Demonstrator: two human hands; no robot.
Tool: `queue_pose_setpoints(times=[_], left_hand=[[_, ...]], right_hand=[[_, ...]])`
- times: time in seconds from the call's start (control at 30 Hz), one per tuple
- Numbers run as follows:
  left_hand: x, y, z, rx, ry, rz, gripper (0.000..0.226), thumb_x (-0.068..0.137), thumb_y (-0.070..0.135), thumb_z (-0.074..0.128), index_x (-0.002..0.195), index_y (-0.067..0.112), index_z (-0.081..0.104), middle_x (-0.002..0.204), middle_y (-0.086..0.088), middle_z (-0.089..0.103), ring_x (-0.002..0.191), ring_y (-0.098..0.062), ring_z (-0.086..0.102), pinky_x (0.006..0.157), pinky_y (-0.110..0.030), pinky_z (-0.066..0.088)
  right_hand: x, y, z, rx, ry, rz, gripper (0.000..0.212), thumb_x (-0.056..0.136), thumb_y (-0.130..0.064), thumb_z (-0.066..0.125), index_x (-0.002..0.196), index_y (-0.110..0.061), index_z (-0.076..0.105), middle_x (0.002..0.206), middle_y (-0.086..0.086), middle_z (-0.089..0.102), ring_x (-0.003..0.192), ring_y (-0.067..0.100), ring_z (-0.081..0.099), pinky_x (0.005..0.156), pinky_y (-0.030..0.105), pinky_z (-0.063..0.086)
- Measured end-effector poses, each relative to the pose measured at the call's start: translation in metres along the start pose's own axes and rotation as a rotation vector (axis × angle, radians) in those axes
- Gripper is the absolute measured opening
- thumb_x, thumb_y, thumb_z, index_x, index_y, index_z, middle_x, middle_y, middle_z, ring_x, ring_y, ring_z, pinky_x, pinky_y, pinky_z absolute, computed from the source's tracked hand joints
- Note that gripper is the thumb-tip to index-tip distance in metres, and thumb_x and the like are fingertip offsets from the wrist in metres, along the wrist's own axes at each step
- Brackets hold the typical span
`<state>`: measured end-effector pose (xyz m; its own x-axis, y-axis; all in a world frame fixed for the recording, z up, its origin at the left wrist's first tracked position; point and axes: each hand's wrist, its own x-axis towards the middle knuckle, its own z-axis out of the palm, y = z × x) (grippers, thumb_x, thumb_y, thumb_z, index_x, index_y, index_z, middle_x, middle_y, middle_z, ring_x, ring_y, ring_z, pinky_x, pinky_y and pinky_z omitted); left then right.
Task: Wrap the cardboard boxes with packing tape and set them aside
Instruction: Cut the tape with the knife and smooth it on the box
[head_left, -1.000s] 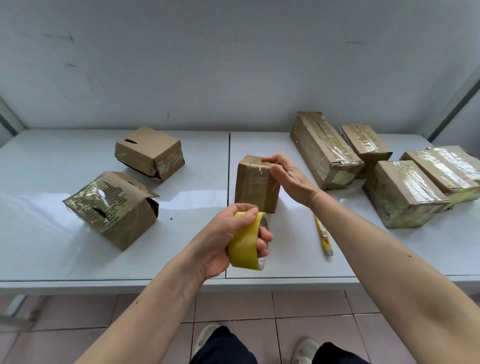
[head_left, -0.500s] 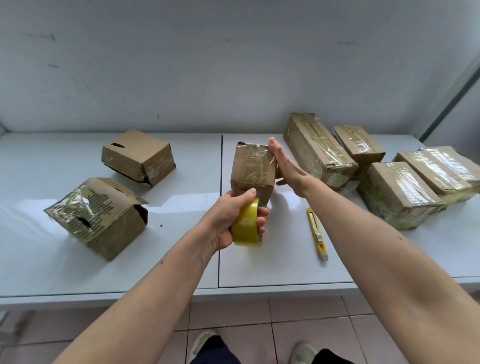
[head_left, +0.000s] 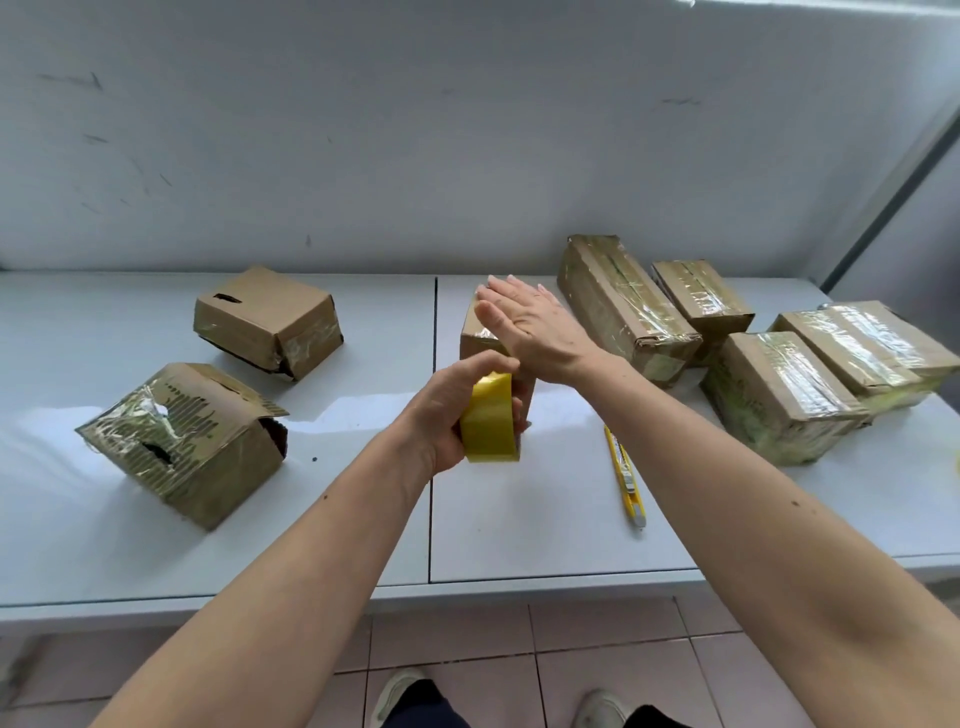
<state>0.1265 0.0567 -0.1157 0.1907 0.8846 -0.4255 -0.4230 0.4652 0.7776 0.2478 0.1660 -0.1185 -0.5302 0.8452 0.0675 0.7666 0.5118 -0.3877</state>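
Yellow tape (head_left: 489, 419) in left hand (head_left: 451, 410) (box (head_left: 477, 332) perhaps touched)

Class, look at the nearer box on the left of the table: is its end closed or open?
Open. The nearer left box shows a dark gap at its right end beneath a lifted flap, though tape covers its top.

The right hand (head_left: 535, 332) and tape roll (head_left: 490, 420) hide most of the small box (head_left: 475, 332).
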Motion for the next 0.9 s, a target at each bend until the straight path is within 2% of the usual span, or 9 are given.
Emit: queue_pose_setpoints(times=[0.1,0.2,0.27,0.37,0.47,0.57,0.7,0.83,0.9], left_hand=[[-0.007,-0.002,-0.007,-0.013,-0.087,-0.004,0.009,0.087,0.006,0.067,0.095,0.010,0.066,0.082,-0.009,0.067,0.058,-0.014,0.063,0.060,-0.028,0.058],[-0.005,-0.010,-0.007,0.094,-0.029,0.045,0.018,0.088,0.008,0.071,0.104,0.009,0.064,0.086,-0.011,0.069,0.064,-0.018,0.067,0.060,-0.031,0.058],[-0.004,-0.012,-0.003,0.028,0.008,0.053,0.035,0.082,0.014,0.075,0.113,0.004,0.060,0.086,-0.013,0.070,0.065,-0.020,0.068,0.059,-0.032,0.058],[-0.006,-0.017,-0.008,-0.070,0.044,0.086,0.071,0.069,0.017,0.079,0.131,0.010,0.045,0.086,-0.012,0.074,0.066,-0.022,0.071,0.060,-0.034,0.059],[-0.012,-0.025,-0.019,0.029,-0.007,0.144,0.065,0.077,0.016,0.074,0.133,0.021,0.041,0.095,-0.012,0.076,0.076,-0.024,0.072,0.071,-0.035,0.059],[-0.015,-0.029,-0.022,0.119,-0.048,0.188,0.060,0.082,0.011,0.069,0.133,0.024,0.041,0.100,-0.018,0.075,0.087,-0.027,0.072,0.085,-0.042,0.054],[-0.015,-0.041,-0.023,0.312,0.008,0.134,0.039,0.098,0.018,0.060,0.132,0.019,0.041,0.091,-0.019,0.075,0.077,-0.026,0.072,0.078,-0.038,0.056],[-0.025,-0.026,-0.022,0.298,-0.066,0.180,0.049,0.093,0.018,0.067,0.134,0.025,0.040,0.090,-0.015,0.074,0.076,-0.023,0.069,0.076,-0.037,0.055],[-0.033,-0.016,-0.018,0.226,-0.147,0.176,0.060,0.083,0.015,0.070,0.134,0.025,0.040,0.092,-0.015,0.073,0.076,-0.023,0.068,0.078,-0.038,0.055]], right_hand=[[0.004,0.003,-0.003,0.039,-0.028,0.017,0.061,0.105,-0.053,0.018,0.155,-0.020,0.028,0.165,-0.002,0.016,0.152,0.013,0.006,0.123,0.037,-0.001],[-0.006,0.009,-0.012,0.193,-0.054,-0.042,0.073,0.096,-0.060,0.042,0.153,-0.016,0.030,0.165,0.001,0.017,0.152,0.012,0.005,0.124,0.037,0.000],[-0.016,0.020,-0.019,0.311,-0.044,-0.108,0.086,0.080,-0.068,0.055,0.147,-0.018,0.037,0.165,-0.001,0.015,0.152,0.011,0.002,0.124,0.035,0.003],[-0.021,0.039,-0.021,0.229,-0.092,-0.124,0.090,0.065,-0.076,0.056,0.146,-0.040,0.040,0.165,-0.006,0.003,0.151,0.016,-0.002,0.117,0.036,0.007],[-0.020,0.052,-0.009,0.245,-0.086,-0.104,0.085,0.065,-0.077,0.055,0.143,-0.052,0.033,0.156,0.001,0.013,0.140,0.022,0.020,0.116,0.036,0.024],[-0.016,0.059,0.006,0.306,0.022,-0.126,0.072,0.073,-0.073,0.050,0.140,-0.051,0.037,0.144,0.009,0.023,0.127,0.024,0.034,0.109,0.030,0.030],[-0.008,0.059,0.014,0.352,0.128,-0.132,0.070,0.076,-0.069,0.050,0.139,-0.039,0.047,0.132,0.008,0.033,0.121,0.020,0.039,0.105,0.021,0.030],[0.002,0.048,0.009,0.559,0.299,-0.102,0.089,0.075,-0.086,0.045,0.133,-0.021,0.061,0.123,0.006,0.054,0.110,-0.007,0.047,0.099,0.011,0.037],[0.006,0.042,0.002,0.595,0.342,-0.033,0.074,0.076,-0.079,0.051,0.126,-0.026,0.066,0.116,0.000,0.058,0.110,-0.003,0.051,0.103,0.023,0.042]])
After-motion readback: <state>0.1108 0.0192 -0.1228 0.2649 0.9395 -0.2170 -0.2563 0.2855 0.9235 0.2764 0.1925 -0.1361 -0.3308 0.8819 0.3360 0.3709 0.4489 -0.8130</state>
